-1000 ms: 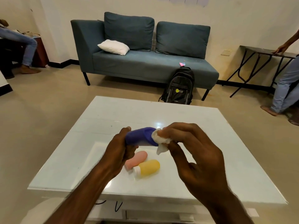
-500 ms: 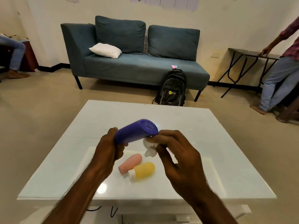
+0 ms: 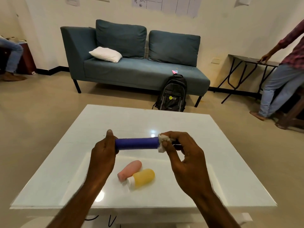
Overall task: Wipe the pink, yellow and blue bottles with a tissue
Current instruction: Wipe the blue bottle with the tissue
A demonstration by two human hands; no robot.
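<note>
My left hand (image 3: pixel 103 153) grips the left end of the blue bottle (image 3: pixel 136 143), which lies level in the air above the white table (image 3: pixel 181 122). My right hand (image 3: pixel 184 152) pinches a crumpled white tissue (image 3: pixel 162 142) against the bottle's right end. Below them on the table lie the pink bottle (image 3: pixel 130 170) and the yellow bottle (image 3: pixel 142 177) with its white cap, side by side and touching.
A blue sofa (image 3: pixel 136 69) with a white pillow (image 3: pixel 106 54) stands behind the table, with a black backpack (image 3: pixel 171 94) leaning on it. A person (image 3: pixel 283 74) stands at the right by a dark side table (image 3: pixel 246 63). Another person's legs (image 3: pixel 11 53) show at far left.
The blue bottle has turned from tilted up to level, and the tissue has moved from under it to its right end. The view has shifted slightly.
</note>
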